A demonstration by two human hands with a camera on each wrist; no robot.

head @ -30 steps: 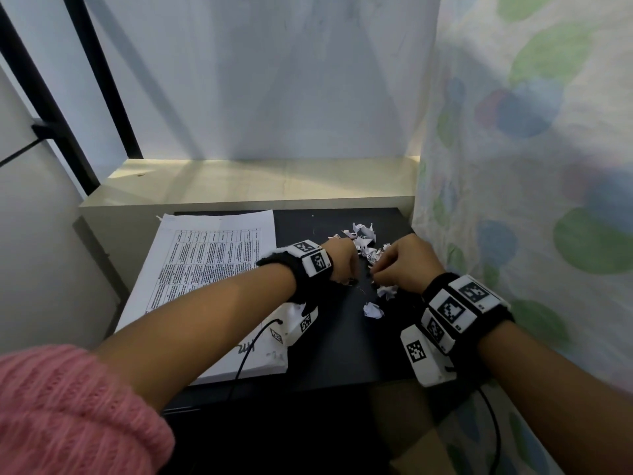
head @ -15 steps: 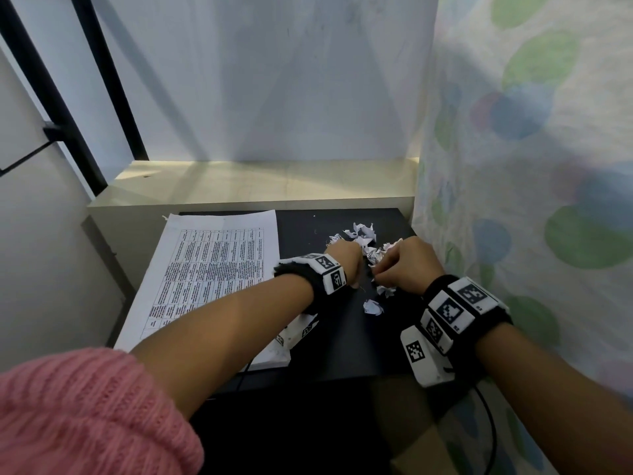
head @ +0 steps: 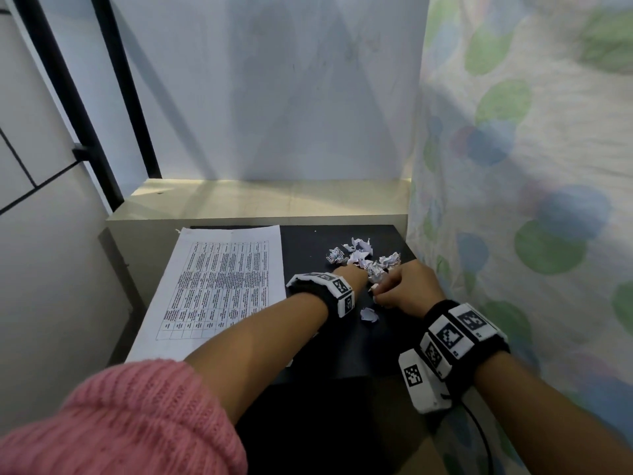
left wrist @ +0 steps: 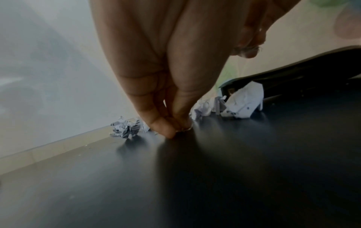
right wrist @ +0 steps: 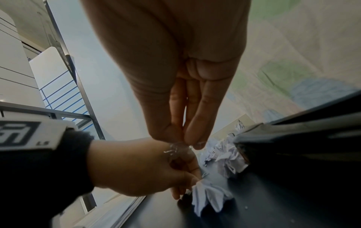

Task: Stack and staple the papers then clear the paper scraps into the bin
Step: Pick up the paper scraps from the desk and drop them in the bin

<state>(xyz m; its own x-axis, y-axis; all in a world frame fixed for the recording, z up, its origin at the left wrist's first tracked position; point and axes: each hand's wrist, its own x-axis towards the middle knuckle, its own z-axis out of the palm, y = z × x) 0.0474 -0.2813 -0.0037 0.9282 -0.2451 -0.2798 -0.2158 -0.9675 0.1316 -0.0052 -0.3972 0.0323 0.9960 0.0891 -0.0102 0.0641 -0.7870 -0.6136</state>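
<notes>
A stack of printed papers (head: 219,289) lies on the left of the black table (head: 342,351). Several crumpled paper scraps (head: 363,257) sit at the back right, and one scrap (head: 369,315) lies nearer. My right hand (right wrist: 187,143) pinches a small clump of loose silvery staples (right wrist: 174,148). My left hand (left wrist: 175,131) has its fingertips pressed together on the table, pinching a tiny metal bit (left wrist: 186,128). In the head view the left hand (head: 349,274) and the right hand (head: 394,291) sit close together just in front of the scraps.
A black stapler (right wrist: 293,143) lies right of the hands, with a scrap (left wrist: 244,103) at its mouth. A dotted cloth (head: 513,234) hangs along the right edge. A pale ledge (head: 267,200) and wall close off the back.
My left forearm has slid right and forward, uncovering more of the paper stack. Both hands stay together near the scraps, with the left hand a little farther forward.
</notes>
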